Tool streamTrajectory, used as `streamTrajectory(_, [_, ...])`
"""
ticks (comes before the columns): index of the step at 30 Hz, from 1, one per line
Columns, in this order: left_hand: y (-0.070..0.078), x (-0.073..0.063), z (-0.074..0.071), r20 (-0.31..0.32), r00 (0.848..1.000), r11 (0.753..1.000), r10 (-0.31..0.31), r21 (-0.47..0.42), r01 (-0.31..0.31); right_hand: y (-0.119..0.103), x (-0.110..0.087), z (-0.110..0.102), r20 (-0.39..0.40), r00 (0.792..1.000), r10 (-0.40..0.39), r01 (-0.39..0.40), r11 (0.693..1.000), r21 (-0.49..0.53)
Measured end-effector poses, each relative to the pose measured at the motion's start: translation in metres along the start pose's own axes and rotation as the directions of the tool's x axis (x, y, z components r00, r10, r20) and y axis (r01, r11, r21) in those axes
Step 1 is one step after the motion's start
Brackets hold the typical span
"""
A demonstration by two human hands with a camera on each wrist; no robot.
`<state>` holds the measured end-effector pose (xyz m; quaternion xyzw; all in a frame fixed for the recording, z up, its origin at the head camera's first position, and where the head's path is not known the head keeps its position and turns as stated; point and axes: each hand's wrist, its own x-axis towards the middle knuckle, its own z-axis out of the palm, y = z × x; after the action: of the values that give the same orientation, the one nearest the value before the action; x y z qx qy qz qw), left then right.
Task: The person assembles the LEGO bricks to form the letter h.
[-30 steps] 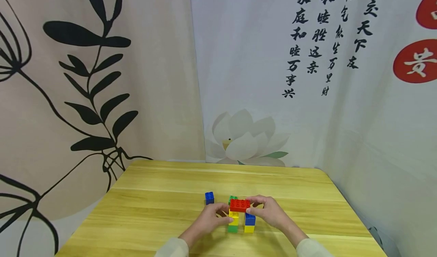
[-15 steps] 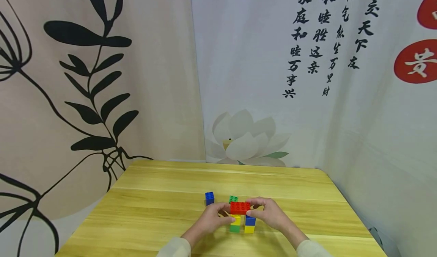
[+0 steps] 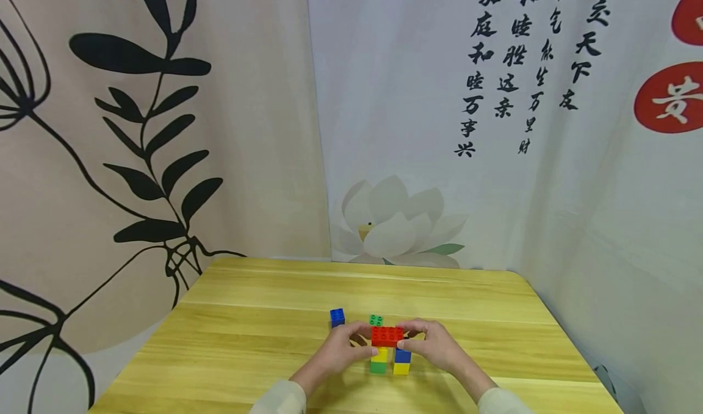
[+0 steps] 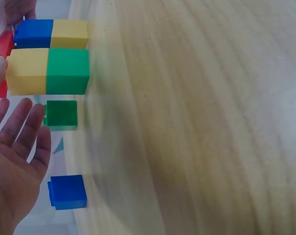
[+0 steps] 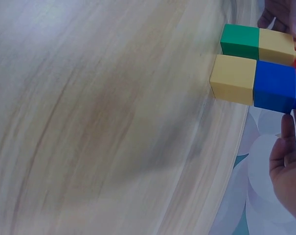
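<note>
A red building brick bridges two short stacks, close over their studs. At its left end my left hand holds it between thumb and index finger, with the other fingers spread loosely. My right hand pinches the opposite end. Under the left end stands a yellow brick on a green brick. The right stack has a blue brick above a yellow brick. In both wrist views the red brick shows only partly, at the frame edge.
Behind the stacks a separate green brick stands on the wooden table. Another blue brick sits farther left, just beyond the left hand. A printed curtain hangs behind the table.
The red brick has come down slightly and toward me, onto the tops of the stacks. The left stack has shifted a little to the right. Both hands keep their hold.
</note>
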<state>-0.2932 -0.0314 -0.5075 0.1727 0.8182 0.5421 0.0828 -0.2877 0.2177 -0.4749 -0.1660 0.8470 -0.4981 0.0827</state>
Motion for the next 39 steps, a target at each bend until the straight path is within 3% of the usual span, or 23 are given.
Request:
streamTrajectory(24, [0.007,0.002,-0.001,0.019,0.999,0.998,0.051,0.02,-0.052,0.001,-0.002,0.001,0.004,1.0,0.002,-0.002,1.0,0.02])
streamTrajectory(39, [0.012,0.001,-0.001,0.029,0.999,0.999,0.025,0.036,-0.026,0.008,-0.001,0.002,0.013,1.0,0.003,-0.003,1.0,0.006])
